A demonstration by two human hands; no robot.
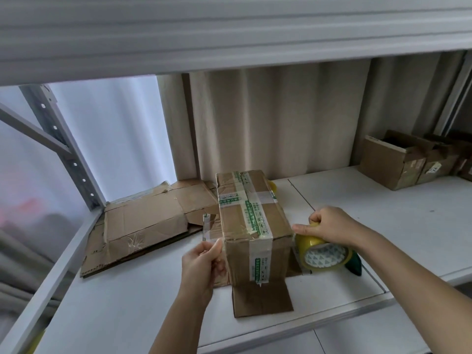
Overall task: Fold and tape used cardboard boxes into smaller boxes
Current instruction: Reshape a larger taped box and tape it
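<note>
Step in hand: taping the folded box (251, 226), judged from clear tape (208, 229) drawn out on its left side.
Box: stands on the white shelf (383, 213), centre, with old printed tape across its top and a loose flap (263, 297) lying flat at the near end.
Left hand (201, 267): pinches the free tape end just beside the box's near-left corner.
Right hand (329, 228): fingers curled round the tape roll (323, 254), touching the box's right side.
Nearby: flattened cardboard (143, 226) far left; open boxes (408, 159) far right.
Next move: probably press the strip down smoothly, then cut it.
</note>
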